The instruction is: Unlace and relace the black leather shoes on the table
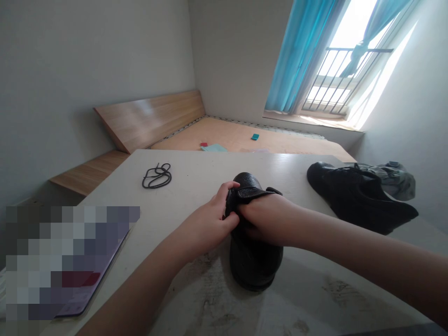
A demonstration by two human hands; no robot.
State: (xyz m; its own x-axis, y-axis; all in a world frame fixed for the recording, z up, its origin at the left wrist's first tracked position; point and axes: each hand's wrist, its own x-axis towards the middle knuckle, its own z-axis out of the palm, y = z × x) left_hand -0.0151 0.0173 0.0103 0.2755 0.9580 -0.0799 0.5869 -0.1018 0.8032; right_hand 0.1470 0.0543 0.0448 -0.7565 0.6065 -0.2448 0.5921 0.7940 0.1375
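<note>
A black leather shoe [257, 266] stands on the white table with its toe pointing away from me and its heel towards me. My left hand [217, 219] grips its left side, fingers on the upper and thumb near the opening. Into the opening reaches my right hand [264, 214], under the raised strap or tongue [250, 193]; its fingers are hidden inside the shoe. A second black shoe [364, 196], with laces, rests to the right, beyond my right forearm. A dark shoelace [157, 176] lies loosely coiled at the table's far left.
The white table [189, 168] has dark smudges near me. A grey cloth item [399, 175] lies behind the laced shoe. At the left edge is a purplish flat item [101, 280], partly pixelated. Past the table are a bed [231, 128], a wooden headboard [157, 116] and blue curtains [297, 56].
</note>
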